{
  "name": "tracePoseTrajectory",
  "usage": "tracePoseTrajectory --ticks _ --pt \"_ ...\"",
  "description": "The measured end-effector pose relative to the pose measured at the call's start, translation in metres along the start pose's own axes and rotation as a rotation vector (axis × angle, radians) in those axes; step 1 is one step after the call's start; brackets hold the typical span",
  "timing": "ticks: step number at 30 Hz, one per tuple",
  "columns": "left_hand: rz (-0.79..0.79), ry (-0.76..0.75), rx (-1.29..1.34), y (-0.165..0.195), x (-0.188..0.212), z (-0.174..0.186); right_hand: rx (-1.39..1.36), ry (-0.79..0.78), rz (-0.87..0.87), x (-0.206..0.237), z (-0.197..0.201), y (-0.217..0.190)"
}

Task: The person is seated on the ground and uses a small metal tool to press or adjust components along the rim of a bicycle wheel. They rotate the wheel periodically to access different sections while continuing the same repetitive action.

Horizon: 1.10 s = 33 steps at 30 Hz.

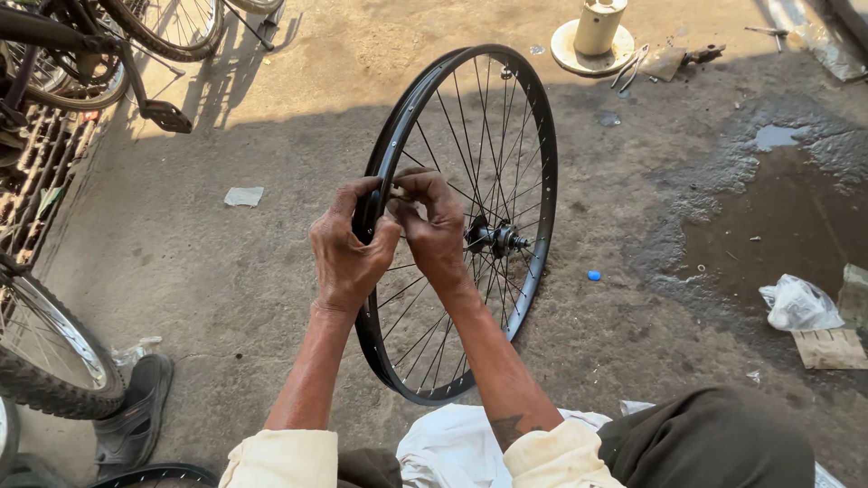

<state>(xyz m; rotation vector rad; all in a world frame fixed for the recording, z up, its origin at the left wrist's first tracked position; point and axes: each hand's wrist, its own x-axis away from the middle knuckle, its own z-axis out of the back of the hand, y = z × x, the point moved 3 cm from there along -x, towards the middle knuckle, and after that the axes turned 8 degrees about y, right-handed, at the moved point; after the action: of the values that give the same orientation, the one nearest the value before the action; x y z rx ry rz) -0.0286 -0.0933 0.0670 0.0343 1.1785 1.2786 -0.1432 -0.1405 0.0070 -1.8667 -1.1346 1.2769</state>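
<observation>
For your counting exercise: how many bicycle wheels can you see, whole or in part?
4: the bare wheel in both hands, a tyred wheel at left, one bottom left, one top left. Others may be hidden.

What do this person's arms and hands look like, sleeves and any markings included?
Both hands are bare: no gloves, rings or watch show on the left hand or the right hand. The forearms are bare too, with cream sleeves pushed up near the elbows. A dark tattoo marks the right forearm just above its sleeve edge.

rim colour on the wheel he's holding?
Black rim with thin silver spokes; only the head view shows it.
</observation>
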Motion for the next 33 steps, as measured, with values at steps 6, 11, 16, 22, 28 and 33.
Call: tracePoseTrajectory --ticks 6,11,16,22,28,33 --pt "-0.094 0.011 0.066 -0.009 0.011 0.006 -0.168 -0.249 -0.079 -0.006 0.01 0.001" --pt "-0.096 -0.012 0.071 -0.013 0.011 0.003 -0.064 -0.401 -0.125 -0.025 0.008 0.004" --pt "-0.123 -0.015 -0.088 -0.005 0.022 0.004 0.51 -0.296 0.469 -0.025 -0.008 0.005" --pt "0.02 -0.115 -0.217 0.0 0.058 0.0 -0.049 -0.437 -0.135 -0.035 0.018 0.012" --pt "-0.042 -0.045 -0.087 0.004 0.038 -0.002 -0.337 -0.368 -0.328 -0.045 0.02 -0.005" --pt "-0.001 -0.05 -0.08 0.007 0.019 0.004 -0.443 -0.329 -0.314 -0.055 0.03 -0.011"
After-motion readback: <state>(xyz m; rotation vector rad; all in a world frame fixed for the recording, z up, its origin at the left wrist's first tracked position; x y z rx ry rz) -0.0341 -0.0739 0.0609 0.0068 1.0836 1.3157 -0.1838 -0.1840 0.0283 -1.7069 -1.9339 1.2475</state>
